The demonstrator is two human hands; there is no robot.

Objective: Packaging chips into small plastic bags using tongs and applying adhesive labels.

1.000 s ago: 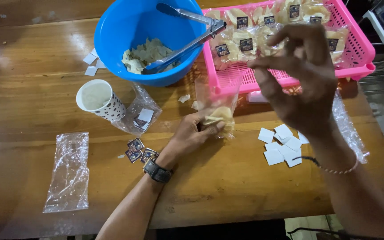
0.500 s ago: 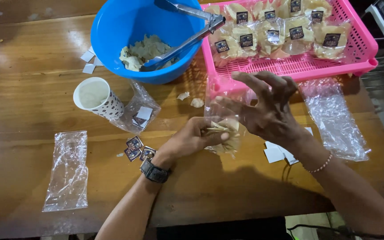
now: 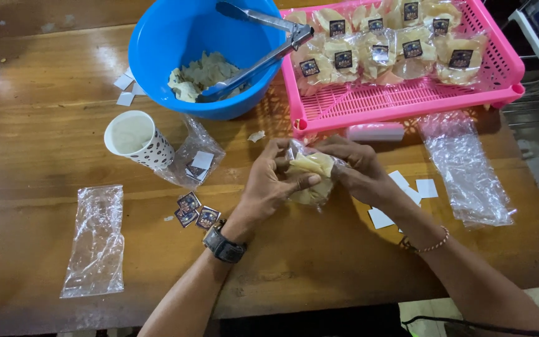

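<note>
The small clear bag of chips [image 3: 310, 178] was half covered by the left hand [image 3: 269, 187] and the right hand [image 3: 357, 168] closing on it from either side, so its mouth could not be made out. Beyond the hands, the top edge cut off the blue bowl [image 3: 157, 43], the tongs [image 3: 257, 43] and the far side of the pink basket [image 3: 407, 100]. The labels on the packed bags [image 3: 375, 47] there were too small to tell. Under the right wrist, some white paper squares [image 3: 407, 193] lay partly hidden.
</note>
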